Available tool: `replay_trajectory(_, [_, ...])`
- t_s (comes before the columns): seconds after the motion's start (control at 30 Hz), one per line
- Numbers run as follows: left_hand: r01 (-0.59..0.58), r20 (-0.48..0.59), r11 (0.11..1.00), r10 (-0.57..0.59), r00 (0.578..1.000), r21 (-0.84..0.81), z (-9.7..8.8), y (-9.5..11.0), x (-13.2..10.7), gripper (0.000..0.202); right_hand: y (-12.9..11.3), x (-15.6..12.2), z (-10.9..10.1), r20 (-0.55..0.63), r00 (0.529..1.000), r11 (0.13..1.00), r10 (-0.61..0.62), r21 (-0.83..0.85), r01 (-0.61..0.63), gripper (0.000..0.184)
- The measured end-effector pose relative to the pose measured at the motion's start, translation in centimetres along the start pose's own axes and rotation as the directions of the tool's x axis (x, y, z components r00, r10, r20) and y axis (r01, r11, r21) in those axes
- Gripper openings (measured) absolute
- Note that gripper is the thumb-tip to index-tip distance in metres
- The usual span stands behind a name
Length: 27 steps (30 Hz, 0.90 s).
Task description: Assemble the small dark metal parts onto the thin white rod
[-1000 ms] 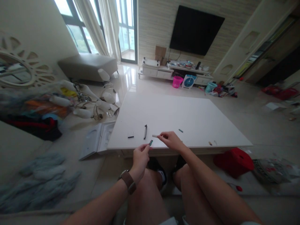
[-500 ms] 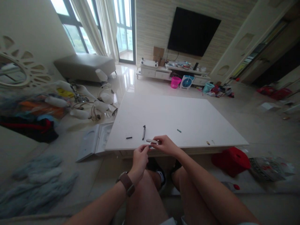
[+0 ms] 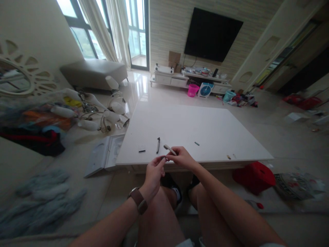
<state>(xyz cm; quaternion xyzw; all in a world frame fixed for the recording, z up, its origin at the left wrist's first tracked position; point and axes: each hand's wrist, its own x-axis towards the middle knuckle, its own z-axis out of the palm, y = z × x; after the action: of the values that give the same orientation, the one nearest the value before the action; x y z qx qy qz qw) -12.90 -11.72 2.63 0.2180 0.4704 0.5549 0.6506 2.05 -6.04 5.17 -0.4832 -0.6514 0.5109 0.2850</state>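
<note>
I sit at the near edge of a low white table point(image 3: 195, 123). My right hand point(image 3: 181, 158) pinches a thin white stick-like piece point(image 3: 169, 149) that points up and to the left. My left hand point(image 3: 153, 171), a brown watch on its wrist, is closed on a tiny dark part at its fingertips, right against the right hand's fingers. On the table lie a small black-and-white block point(image 3: 141, 149), a thin black tool point(image 3: 157, 145), a small teal piece point(image 3: 196, 143) and small bits point(image 3: 230, 156) near the front right.
A white foam tray point(image 3: 102, 156) and a chandelier with white shades point(image 3: 97, 113) lie on the floor to the left. A red stool point(image 3: 254, 176) sits under the table's right corner. A TV stand point(image 3: 190, 80) and a grey bench point(image 3: 94, 72) stand further back.
My two hands have come together at the table's near edge. The white stick has tilted from lying level to pointing up-left, and the teal part in my left hand is now mostly hidden.
</note>
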Motion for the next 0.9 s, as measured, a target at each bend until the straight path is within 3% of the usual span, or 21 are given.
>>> replay_trajectory(0.37, [0.012,0.002,0.999,-0.012,1.000,-0.046,0.1,0.2,0.0,0.052,0.1,0.2,0.0,0.048,0.998,0.983,0.035,0.176,-0.043,0.031])
replay_trajectory(0.5, [0.005,-0.024,0.998,-0.006,1.000,-0.069,0.2,0.3,-0.1,0.051,-0.1,0.1,-0.4,0.117,0.993,0.996,0.036,0.082,-0.046,0.037])
replay_trajectory(0.67, [-0.022,-0.047,1.000,0.022,0.999,0.002,0.0,0.3,0.0,0.051,-0.4,-0.2,-2.2,-0.021,0.998,0.994,-0.052,-0.099,0.049,0.054])
replay_trajectory(0.9, [-0.027,-0.066,0.994,0.034,0.997,0.102,-0.5,-0.2,0.4,0.059,-0.2,-0.9,-3.0,0.131,0.987,0.950,-0.089,-0.288,0.124,0.050])
